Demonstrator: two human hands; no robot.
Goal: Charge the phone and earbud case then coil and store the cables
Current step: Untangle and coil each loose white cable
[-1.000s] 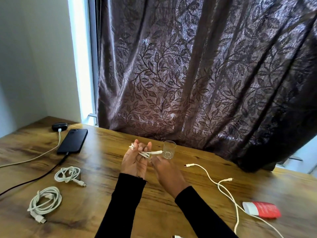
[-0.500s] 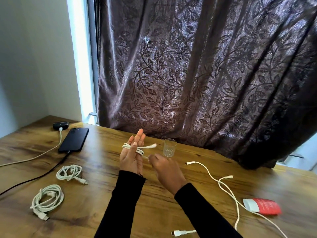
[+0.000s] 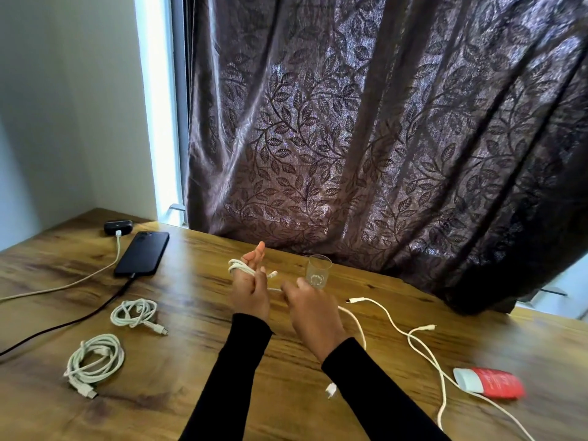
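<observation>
Items I cannot read fully: red tube, motion-blurred, label illegible. Black cable and beige cable leave the left edge. White cable leaves the near edge, partly behind right sleeve.

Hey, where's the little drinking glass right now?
The glass stands upright mid-table in the head view, just in front of the curtain and just beyond the right hand.

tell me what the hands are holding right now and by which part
The left hand has a white cable looped around its fingers; the right hand pinches the same cable's free run just beside the loops.
</observation>
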